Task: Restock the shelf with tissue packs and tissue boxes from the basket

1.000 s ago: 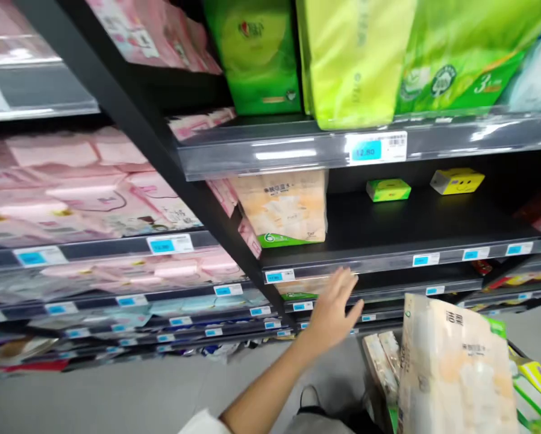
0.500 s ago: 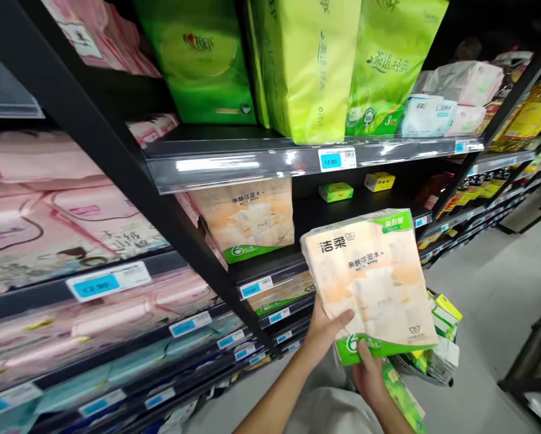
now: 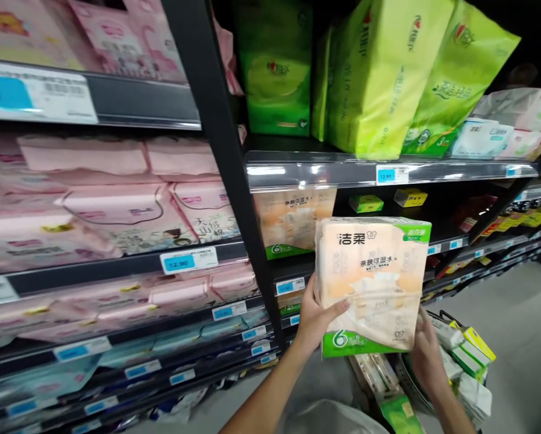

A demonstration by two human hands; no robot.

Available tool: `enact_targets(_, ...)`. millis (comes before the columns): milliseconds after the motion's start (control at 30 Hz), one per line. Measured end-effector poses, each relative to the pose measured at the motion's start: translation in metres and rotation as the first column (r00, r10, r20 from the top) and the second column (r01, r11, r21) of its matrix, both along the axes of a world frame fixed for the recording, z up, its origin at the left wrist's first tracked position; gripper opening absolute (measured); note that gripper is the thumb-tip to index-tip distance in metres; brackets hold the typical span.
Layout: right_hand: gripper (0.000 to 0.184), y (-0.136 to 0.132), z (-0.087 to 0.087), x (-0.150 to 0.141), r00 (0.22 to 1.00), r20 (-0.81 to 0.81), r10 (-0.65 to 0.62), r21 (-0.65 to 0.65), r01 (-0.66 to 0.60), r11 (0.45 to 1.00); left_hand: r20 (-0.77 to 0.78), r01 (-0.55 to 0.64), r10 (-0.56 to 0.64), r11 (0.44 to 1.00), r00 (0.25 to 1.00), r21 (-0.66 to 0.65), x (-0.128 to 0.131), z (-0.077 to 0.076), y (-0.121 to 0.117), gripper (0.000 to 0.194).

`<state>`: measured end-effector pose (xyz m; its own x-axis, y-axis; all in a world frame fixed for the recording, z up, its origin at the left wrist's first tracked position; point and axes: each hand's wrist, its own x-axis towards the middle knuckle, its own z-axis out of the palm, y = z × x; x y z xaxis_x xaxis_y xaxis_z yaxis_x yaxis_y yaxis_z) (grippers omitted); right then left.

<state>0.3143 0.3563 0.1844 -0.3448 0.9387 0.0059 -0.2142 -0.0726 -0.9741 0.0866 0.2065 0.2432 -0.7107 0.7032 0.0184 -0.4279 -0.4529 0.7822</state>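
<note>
My left hand has its fingers spread and thumb pressed against the lower left of a Jierou tissue six-pack, while my right hand curves at its lower corner, though I cannot tell if it grips. Wide, gentle contact suits this soft wrap. The pack stands upright before the shelf, its label reading 洁柔 and 亲肤可湿水, with a green "6". A matching pack sits on the shelf below a 12.80 price tag, and a shopping basket sits low at right.

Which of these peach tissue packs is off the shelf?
The pack in the left hand, its lower corner by the right hand; the matching pack stands behind it on the shelf.
</note>
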Motion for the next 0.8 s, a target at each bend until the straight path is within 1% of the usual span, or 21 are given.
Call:
enact_targets(33, 0.103, 0.014, 0.013, -0.002, 0.999, 0.040, -0.003, 0.105, -0.001, 0.994, -0.028, -0.009, 0.009, 1.000, 1.000, -0.007, -0.006, 0.001, -0.001, 0.094)
enact_targets(67, 0.105, 0.028, 0.027, -0.006, 0.996, 0.085, 0.034, 0.182, -0.049, 0.982, -0.051, -0.017, 0.016, 1.000, 0.999, -0.017, -0.011, 0.002, -0.001, 0.096)
enact_targets(133, 0.103, 0.049, 0.051, -0.019, 0.969, 0.191, 0.158, 0.258, -0.205, 0.944, -0.084, -0.020, 0.017, 0.999, 0.996, -0.033, -0.020, 0.005, 0.001, 0.097)
enact_targets(200, 0.095, 0.062, 0.070, -0.037, 0.914, 0.303, 0.271, 0.248, -0.350, 0.903, -0.103, -0.004, 0.003, 1.000, 0.995, -0.013, -0.027, 0.010, 0.004, 0.093)
enact_targets(300, 0.087, 0.073, 0.089, -0.066, 0.850, 0.380, 0.366, 0.189, -0.459, 0.868, -0.106, -0.013, 0.017, 0.999, 0.994, 0.038, -0.037, 0.020, 0.008, 0.087)
enact_targets(400, 0.088, 0.080, 0.103, -0.097, 0.828, 0.347, 0.440, 0.173, -0.518, 0.838, -0.111, -0.097, 0.100, 0.995, 0.989, 0.026, -0.050, 0.027, 0.010, 0.087)
enact_targets(533, 0.086, 0.089, 0.118, -0.137, 0.771, 0.327, 0.546, 0.173, -0.617, 0.768, -0.147, -0.183, 0.183, 0.983, 0.972, 0.014, -0.068, 0.027, 0.013, 0.077)
enact_targets(667, 0.084, 0.101, 0.123, -0.167, 0.703, 0.301, 0.644, 0.149, -0.702, 0.696, -0.191, -0.283, 0.269, 0.958, 0.944, -0.047, -0.081, 0.026, 0.017, 0.070)
enact_targets(800, 0.084, 0.113, 0.122, -0.187, 0.672, 0.274, 0.688, 0.191, -0.739, 0.646, -0.214, -0.362, 0.339, 0.929, 0.916, -0.077, -0.088, 0.033, 0.020, 0.071)
